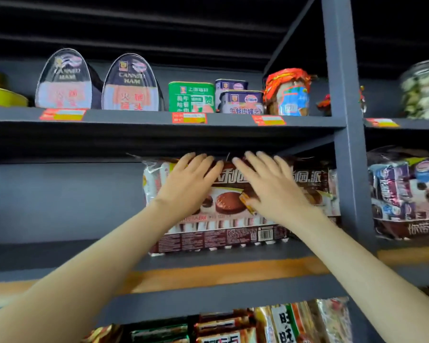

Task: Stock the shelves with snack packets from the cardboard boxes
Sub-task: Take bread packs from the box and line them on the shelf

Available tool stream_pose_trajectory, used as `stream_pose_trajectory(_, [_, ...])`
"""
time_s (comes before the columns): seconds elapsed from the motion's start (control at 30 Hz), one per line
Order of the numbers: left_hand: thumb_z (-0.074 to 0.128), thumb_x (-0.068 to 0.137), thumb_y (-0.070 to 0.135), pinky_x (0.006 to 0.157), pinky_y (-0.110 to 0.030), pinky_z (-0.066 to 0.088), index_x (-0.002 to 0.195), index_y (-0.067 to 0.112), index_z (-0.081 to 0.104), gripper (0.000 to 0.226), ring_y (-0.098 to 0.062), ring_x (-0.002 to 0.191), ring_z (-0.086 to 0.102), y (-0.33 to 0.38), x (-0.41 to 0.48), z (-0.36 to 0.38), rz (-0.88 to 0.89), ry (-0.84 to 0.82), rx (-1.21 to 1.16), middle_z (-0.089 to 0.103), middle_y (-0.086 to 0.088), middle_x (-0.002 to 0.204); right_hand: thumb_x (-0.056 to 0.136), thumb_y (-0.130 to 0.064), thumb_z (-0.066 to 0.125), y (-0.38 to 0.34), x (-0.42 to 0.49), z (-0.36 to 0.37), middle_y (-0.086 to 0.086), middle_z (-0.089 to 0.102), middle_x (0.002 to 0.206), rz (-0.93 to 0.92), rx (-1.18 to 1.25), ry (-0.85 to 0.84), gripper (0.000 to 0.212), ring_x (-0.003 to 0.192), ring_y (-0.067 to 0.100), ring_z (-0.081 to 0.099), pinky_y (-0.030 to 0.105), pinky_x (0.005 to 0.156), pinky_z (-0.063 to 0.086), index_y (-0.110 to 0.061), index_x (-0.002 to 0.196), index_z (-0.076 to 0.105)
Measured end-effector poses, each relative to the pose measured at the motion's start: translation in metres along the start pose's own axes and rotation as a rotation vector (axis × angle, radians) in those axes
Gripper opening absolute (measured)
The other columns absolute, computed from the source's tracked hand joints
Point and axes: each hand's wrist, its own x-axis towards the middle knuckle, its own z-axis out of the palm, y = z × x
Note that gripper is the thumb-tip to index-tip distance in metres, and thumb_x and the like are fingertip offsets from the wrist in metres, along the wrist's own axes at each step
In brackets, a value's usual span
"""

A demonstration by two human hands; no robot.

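Glossy brown-and-white snack packet (223, 229), chocolate pie picture, barcode along bottom

At the top left is a low yellow-green tin (3, 96), partly out of view. Next to it an oval canned ham tin (63, 80) stands upright, with a second ham tin (131, 84) just beside it. Further right are a green luncheon meat can (191, 97), two blue cans (242, 102) one behind the other, and a jar with an orange wrapped lid (289, 92). Red price labels (189, 118) sit below them. A blurred glass jar (422, 90) stands at the far right.
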Motion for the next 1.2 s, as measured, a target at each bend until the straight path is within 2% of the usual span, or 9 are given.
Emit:
stream_pose_trajectory(0.13, [0.076, 0.064, 0.061, 0.111, -0.056, 0.015, 0.149, 0.018, 0.031, 0.106, -0.037, 0.141, 0.028, -0.032, -0.048, 0.025, 0.048, -0.094, 0.085, 0.032, -0.019, 0.152, 0.086, -0.040, 0.068, -0.010, 0.031, 0.016, -0.001, -0.020, 0.159, -0.203, 0.061, -0.210, 0.105, 0.146, 0.021, -0.018, 0.043, 0.116, -0.011, -0.033, 0.151, -0.015])
stream_pose_trajectory(0.23, [0.068, 0.053, 0.080, 0.104, -0.067, 0.025, 0.154, 0.020, 0.013, 0.130, -0.034, 0.147, -0.003, -0.057, -0.081, 0.038, -0.047, -0.320, 0.052, 0.009, -0.017, 0.160, 0.085, -0.033, 0.070, -0.015, 0.041, 0.034, -0.005, -0.026, 0.157, -0.306, 0.081, -0.359, 0.106, 0.143, 0.018, -0.026, 0.047, 0.115, -0.015, -0.038, 0.150, -0.014])
stream_pose_trajectory(0.3, [0.069, 0.051, 0.080, 0.097, -0.069, 0.035, 0.154, 0.026, -0.001, 0.136, -0.038, 0.145, 0.001, -0.062, -0.087, 0.045, -0.117, -0.427, -0.045, -0.002, -0.017, 0.159, 0.084, -0.035, 0.071, -0.016, 0.041, 0.047, -0.007, -0.028, 0.155, -0.327, 0.033, -0.382, 0.109, 0.140, 0.016, -0.031, 0.050, 0.114, -0.016, -0.039, 0.149, -0.016])
stream_pose_trajectory(0.37, [0.072, 0.060, 0.073, 0.109, -0.061, 0.030, 0.145, 0.036, -0.030, 0.137, -0.044, 0.143, -0.001, -0.062, -0.079, 0.046, -0.206, -0.528, -0.198, -0.034, -0.014, 0.150, 0.082, -0.038, 0.071, -0.013, 0.041, 0.055, -0.010, -0.030, 0.154, -0.317, 0.011, -0.397, 0.111, 0.139, 0.015, -0.033, 0.054, 0.113, -0.017, -0.040, 0.148, -0.019])
stream_pose_trajectory(0.47, [0.077, 0.076, 0.044, 0.093, -0.029, 0.046, 0.138, 0.043, -0.034, 0.127, -0.036, 0.124, 0.050, -0.060, -0.062, 0.046, -0.310, -0.655, -0.476, -0.057, 0.002, 0.133, 0.086, -0.025, 0.070, -0.001, 0.040, 0.057, -0.015, -0.028, 0.155, -0.252, 0.043, -0.454, 0.108, 0.141, 0.014, -0.030, 0.065, 0.112, -0.009, -0.040, 0.148, -0.016])
stream_pose_trajectory(0.57, [0.072, 0.084, 0.033, 0.077, -0.018, 0.046, 0.135, 0.049, -0.032, 0.117, -0.022, 0.109, 0.058, -0.053, -0.058, 0.041, -0.275, -0.655, -0.561, -0.061, 0.009, 0.130, 0.085, -0.020, 0.070, 0.009, 0.031, 0.052, -0.020, -0.027, 0.154, -0.094, 0.207, -0.514, 0.107, 0.142, 0.011, -0.028, 0.070, 0.110, -0.002, -0.041, 0.149, -0.014])
stream_pose_trajectory(0.7, [0.070, 0.086, 0.031, 0.090, -0.034, 0.052, 0.139, 0.051, -0.026, 0.111, -0.027, 0.117, 0.054, -0.031, -0.048, 0.044, -0.142, -0.610, -0.525, -0.056, 0.013, 0.137, 0.084, -0.045, 0.068, 0.007, 0.014, 0.048, -0.007, -0.037, 0.152, 0.181, 0.414, -0.500, 0.110, 0.141, 0.024, -0.032, 0.062, 0.113, 0.007, -0.040, 0.147, -0.022])
stream_pose_trajectory(0.97, [0.065, 0.089, 0.040, 0.100, -0.037, 0.044, 0.147, 0.039, -0.015, 0.099, -0.027, 0.119, 0.046, 0.016, -0.005, 0.065, 0.030, -0.482, -0.368, -0.046, 0.000, 0.146, 0.082, -0.046, 0.071, 0.032, 0.012, 0.051, 0.005, -0.046, 0.146, 0.409, 0.270, -0.622, 0.121, 0.138, 0.041, -0.030, 0.065, 0.111, 0.022, -0.039, 0.139, -0.036])
stream_pose_trajectory(1.2, [0.056, 0.090, 0.053, 0.102, -0.037, 0.041, 0.149, 0.033, -0.020, 0.098, -0.031, 0.126, 0.042, 0.062, 0.047, 0.062, 0.159, -0.474, -0.209, -0.033, -0.010, 0.154, 0.077, -0.043, 0.077, 0.038, 0.007, 0.056, 0.005, -0.046, 0.146, 0.514, 0.196, -0.524, 0.132, 0.136, 0.035, -0.036, 0.071, 0.108, 0.012, -0.029, 0.140, -0.038])
